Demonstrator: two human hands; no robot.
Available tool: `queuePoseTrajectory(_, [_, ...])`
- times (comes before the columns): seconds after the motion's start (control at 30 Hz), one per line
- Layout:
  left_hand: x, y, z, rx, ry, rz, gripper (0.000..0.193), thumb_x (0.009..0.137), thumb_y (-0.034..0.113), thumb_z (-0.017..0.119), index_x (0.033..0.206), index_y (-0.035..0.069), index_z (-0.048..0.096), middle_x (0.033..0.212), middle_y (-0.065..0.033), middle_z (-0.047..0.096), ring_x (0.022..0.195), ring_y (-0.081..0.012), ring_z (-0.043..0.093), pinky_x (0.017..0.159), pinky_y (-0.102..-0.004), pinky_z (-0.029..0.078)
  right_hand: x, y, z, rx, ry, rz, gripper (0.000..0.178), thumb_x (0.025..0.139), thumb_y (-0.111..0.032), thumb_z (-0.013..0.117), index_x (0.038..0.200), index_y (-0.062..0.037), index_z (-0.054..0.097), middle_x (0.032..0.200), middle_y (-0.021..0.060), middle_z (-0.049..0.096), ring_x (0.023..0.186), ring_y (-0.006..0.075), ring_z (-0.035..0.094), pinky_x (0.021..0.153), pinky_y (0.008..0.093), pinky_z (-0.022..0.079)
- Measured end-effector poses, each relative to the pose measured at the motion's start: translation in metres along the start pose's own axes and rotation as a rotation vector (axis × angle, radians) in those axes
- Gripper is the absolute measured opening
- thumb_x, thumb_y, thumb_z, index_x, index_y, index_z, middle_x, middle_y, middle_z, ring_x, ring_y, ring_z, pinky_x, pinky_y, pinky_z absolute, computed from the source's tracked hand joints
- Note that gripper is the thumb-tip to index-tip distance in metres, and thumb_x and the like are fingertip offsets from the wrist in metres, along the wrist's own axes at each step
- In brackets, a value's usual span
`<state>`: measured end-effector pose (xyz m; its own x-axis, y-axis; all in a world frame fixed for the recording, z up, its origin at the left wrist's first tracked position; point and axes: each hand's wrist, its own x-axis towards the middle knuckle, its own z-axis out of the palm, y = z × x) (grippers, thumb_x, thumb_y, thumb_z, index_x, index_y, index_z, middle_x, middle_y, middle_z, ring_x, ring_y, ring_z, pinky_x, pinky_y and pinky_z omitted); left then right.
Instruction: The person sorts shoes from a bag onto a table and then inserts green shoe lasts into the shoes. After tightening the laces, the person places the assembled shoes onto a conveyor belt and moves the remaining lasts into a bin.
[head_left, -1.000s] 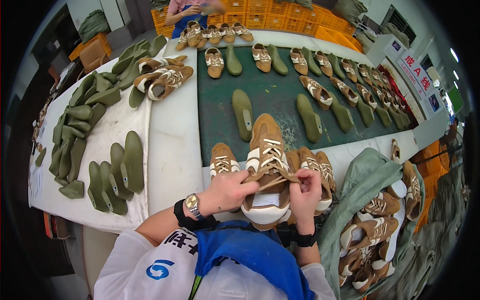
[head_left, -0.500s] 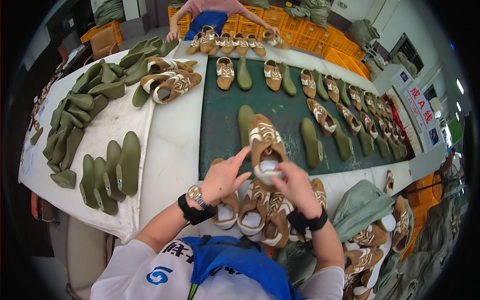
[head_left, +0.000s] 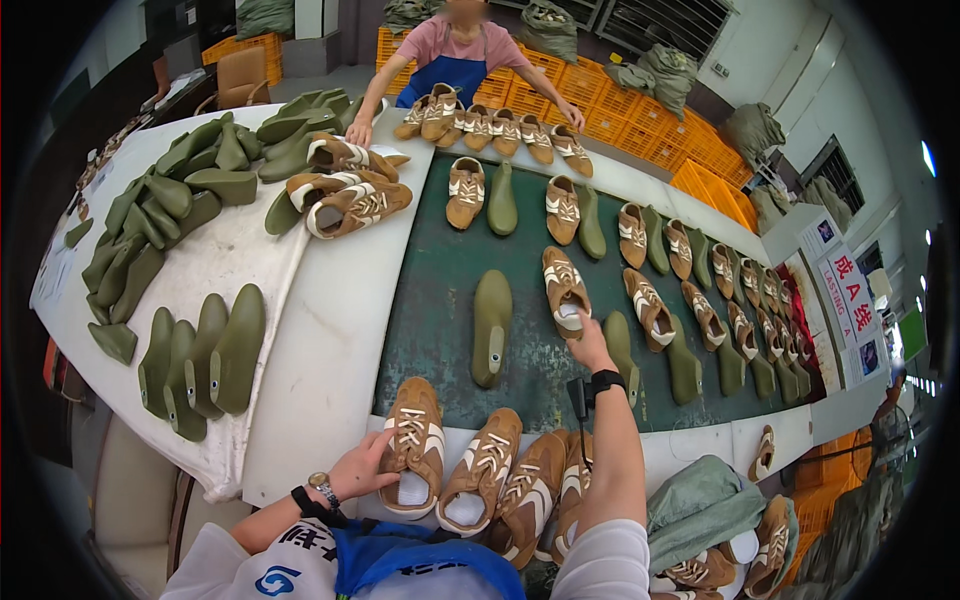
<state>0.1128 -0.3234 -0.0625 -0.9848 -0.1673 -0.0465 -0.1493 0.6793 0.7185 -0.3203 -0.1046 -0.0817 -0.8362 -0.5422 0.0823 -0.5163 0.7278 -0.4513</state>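
Note:
My right hand grips the heel of a brown suede shoe with white stripes. That shoe lies toe away on the green mat, beside a green shoe last. My left hand is at the side of another brown shoe, the leftmost in the row along the near table edge. Its fingertips press on that shoe's side, and some fingers are partly hidden. A lone green last stands on the mat between the two shoes. More brown shoes sit right of my left hand.
Shoes paired with lasts run in rows along the green mat to the right. Many green lasts are heaped on the left table. Across from me a co-worker reaches over a shoe row. Green sacking covers shoes at lower right.
My right hand has carried the shoe forward and right onto the mat. My left hand has left it and dropped to the nearest shoe row. The view has shifted.

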Motion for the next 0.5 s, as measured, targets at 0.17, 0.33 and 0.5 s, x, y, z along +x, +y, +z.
queuePoseTrajectory(0.17, [0.006,-0.003,0.018,0.092,-0.185,-0.347,0.066,0.070,0.015,0.063,0.128,0.005,0.034,0.103,-0.0205,0.054,0.089,-0.0363,0.056,0.068,-0.0441,0.049,-0.057,-0.094,-0.025,0.016,-0.369,-0.226,0.042,0.074,-0.013,0.061,0.115,-0.0083,0.057,0.108,0.0153,0.061,0.096,0.0291,0.060,0.082,0.0372,0.048])
queuePoseTrajectory(0.33, [0.020,-0.021,0.037,0.295,0.225,0.047,0.041,0.069,0.011,0.057,0.108,0.000,0.049,0.077,-0.0192,0.052,0.071,-0.0384,0.054,0.064,-0.0460,0.047,-0.159,-0.197,-0.022,0.226,-0.777,-0.526,0.035,0.075,-0.017,0.058,0.108,-0.0064,0.059,0.101,0.0172,0.061,0.094,0.0333,0.058,0.081,0.0414,0.046])
queuePoseTrajectory(0.5, [0.017,0.006,-0.011,0.182,0.202,0.110,0.017,0.072,0.004,0.053,0.088,-0.002,0.055,0.082,-0.0206,0.053,0.074,-0.0394,0.053,0.065,-0.0455,0.044,-0.234,-0.259,0.027,0.120,-0.333,-0.464,0.050,0.067,-0.024,0.069,0.112,-0.0119,0.051,0.113,0.0132,0.047,0.093,0.0348,0.052,0.073,0.0418,0.049])
